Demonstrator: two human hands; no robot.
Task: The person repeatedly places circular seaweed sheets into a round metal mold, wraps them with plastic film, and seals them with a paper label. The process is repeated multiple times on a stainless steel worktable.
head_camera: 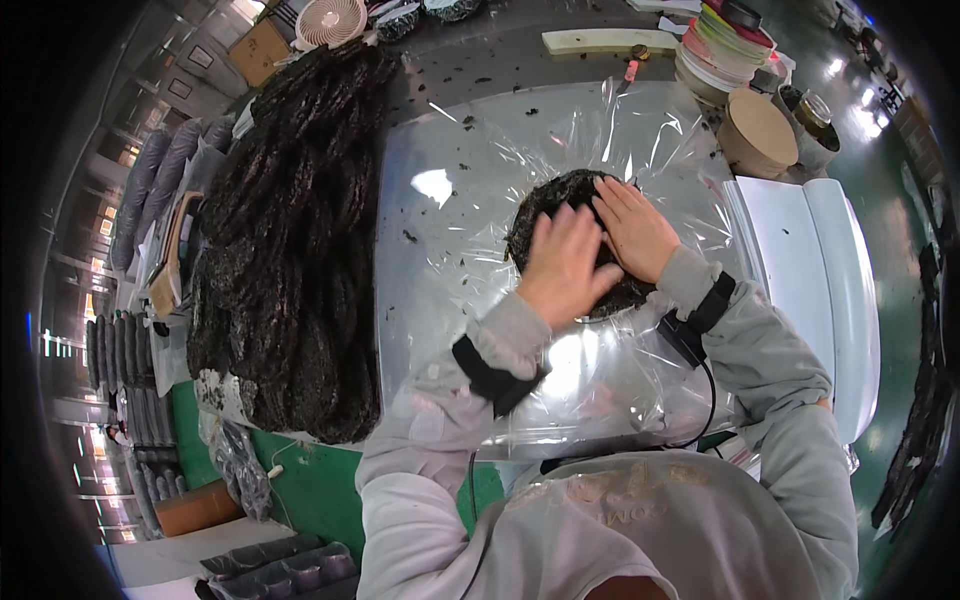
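A round, dark, flaky mass [551, 196], which looks like dried seaweed, lies on clear plastic film [465, 217] spread over the table. On its left part rests or hovers my left hand [566, 262], blurred, palm down with fingers spread. My right hand [636, 229] lies flat over the upper right part, its fingers close together. Neither hand grips anything. The mass is partly hidden beneath both hands, and a bit of pale rim shows under its near edge. Each wrist wears a black strap; a cable runs from the right one.
Long dark strands [300, 247] are heaped along the table's left side. White sheets [814, 285] lie at the right. Behind them stand a beige round container [757, 135], a jar [816, 110] and stacked coloured plates [724, 52]. A pale bar [607, 40] and a basket [330, 22] are at the back.
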